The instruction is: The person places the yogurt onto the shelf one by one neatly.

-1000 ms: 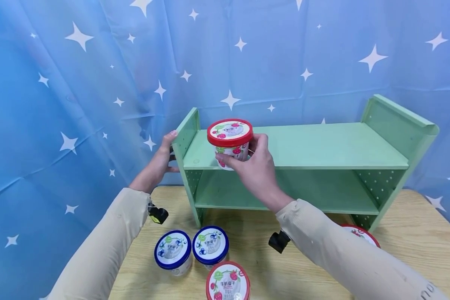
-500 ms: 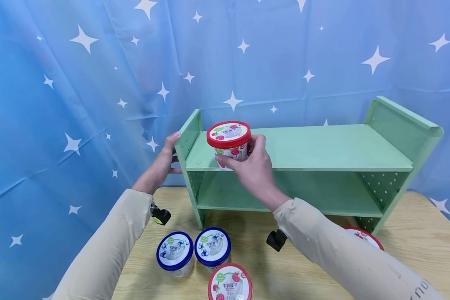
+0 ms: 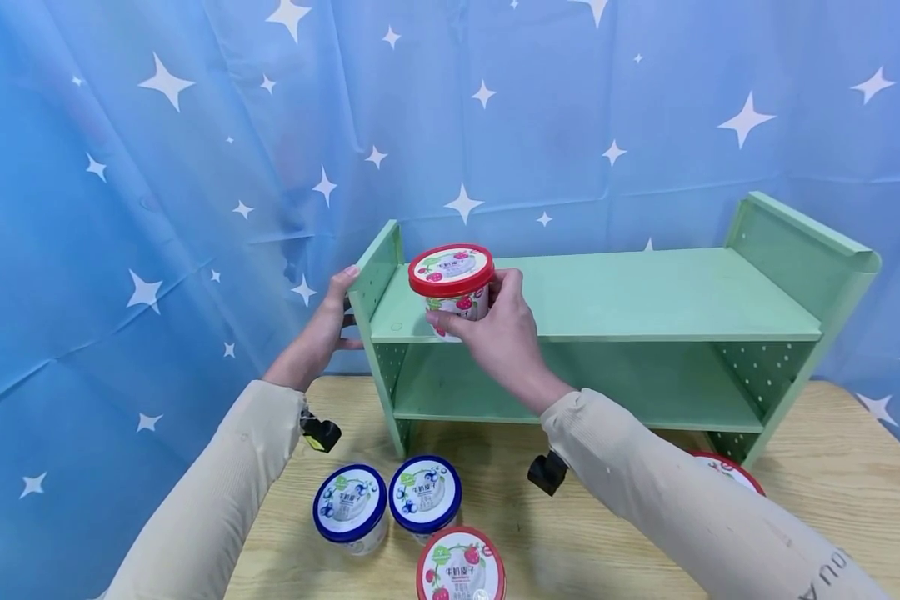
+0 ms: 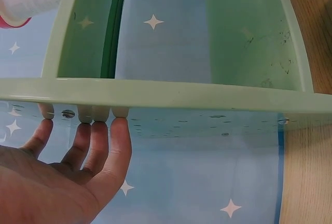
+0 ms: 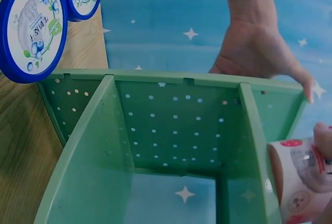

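A green two-tier shelf (image 3: 660, 292) stands on the wooden table. My right hand (image 3: 506, 333) grips a strawberry-print paper tub (image 3: 457, 307) with a red lid, thumb in front and fingers behind. The tub is upright at the front left of the upper board; in the right wrist view its base (image 5: 280, 177) overlaps the board's edge. My left hand (image 3: 318, 325) is at the shelf's left end, its fingertips (image 4: 120, 125) touching the outside of the side panel (image 4: 207, 120). Those fingers stay extended, and the thumb (image 5: 307, 86) reaches up beside the panel.
Two blueberry tubs with blue lids (image 3: 350, 502) (image 3: 425, 493) stand in front of the shelf's left leg. Nearer is a red-lidded strawberry tub (image 3: 461, 567). Another red lid (image 3: 727, 471) shows partly behind my right sleeve. A blue star-patterned curtain (image 3: 570, 117) hangs behind.
My right hand has shifted slightly left with the strawberry tub, toward the shelf's left side panel. The left hand keeps its place on the panel.
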`<action>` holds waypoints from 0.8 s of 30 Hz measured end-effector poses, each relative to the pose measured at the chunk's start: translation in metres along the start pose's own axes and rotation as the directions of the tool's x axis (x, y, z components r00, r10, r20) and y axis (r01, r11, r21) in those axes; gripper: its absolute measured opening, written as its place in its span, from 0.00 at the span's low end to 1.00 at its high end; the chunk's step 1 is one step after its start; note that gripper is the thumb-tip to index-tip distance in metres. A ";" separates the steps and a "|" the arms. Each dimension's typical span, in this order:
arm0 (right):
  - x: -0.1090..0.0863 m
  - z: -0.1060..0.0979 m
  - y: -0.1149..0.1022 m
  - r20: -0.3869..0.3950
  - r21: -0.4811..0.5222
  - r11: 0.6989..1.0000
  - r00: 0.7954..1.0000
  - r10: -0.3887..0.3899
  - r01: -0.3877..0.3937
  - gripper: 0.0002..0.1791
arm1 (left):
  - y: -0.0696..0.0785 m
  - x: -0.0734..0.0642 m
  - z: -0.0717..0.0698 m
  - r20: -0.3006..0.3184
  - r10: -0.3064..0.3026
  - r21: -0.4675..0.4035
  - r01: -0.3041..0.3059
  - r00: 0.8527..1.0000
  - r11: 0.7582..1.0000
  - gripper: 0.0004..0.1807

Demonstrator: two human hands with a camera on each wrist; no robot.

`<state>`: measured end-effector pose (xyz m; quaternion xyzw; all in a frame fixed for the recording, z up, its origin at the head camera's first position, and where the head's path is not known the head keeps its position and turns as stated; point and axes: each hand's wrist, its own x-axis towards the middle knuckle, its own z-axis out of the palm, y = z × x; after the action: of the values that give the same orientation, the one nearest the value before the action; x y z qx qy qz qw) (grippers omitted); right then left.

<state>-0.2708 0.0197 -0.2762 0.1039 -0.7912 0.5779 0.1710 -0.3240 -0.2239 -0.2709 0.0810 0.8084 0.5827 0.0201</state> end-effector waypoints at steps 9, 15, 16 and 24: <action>0.001 0.001 -0.002 -0.011 -0.025 0.999 1.000 0.025 -0.025 0.48 | 0.000 0.000 0.001 -0.011 0.001 -0.015 -0.001 1.000 1.000 0.45; 0.003 0.004 -0.002 -0.013 -0.038 0.999 1.000 0.006 -0.006 0.49 | -0.001 0.000 0.000 -0.011 0.007 -0.014 -0.007 1.000 1.000 0.45; 0.003 0.004 -0.003 -0.014 -0.045 0.999 1.000 0.004 -0.005 0.49 | -0.001 0.001 0.000 -0.008 0.009 -0.012 -0.009 1.000 1.000 0.45; 0.004 0.005 -0.006 0.011 -0.105 0.994 1.000 0.022 -0.021 0.52 | -0.003 0.001 -0.001 -0.004 0.010 -0.015 -0.010 1.000 1.000 0.45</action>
<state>-0.2728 0.0135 -0.2709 0.0897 -0.8224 0.5369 0.1652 -0.3254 -0.2251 -0.2731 0.0836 0.8036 0.5890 0.0163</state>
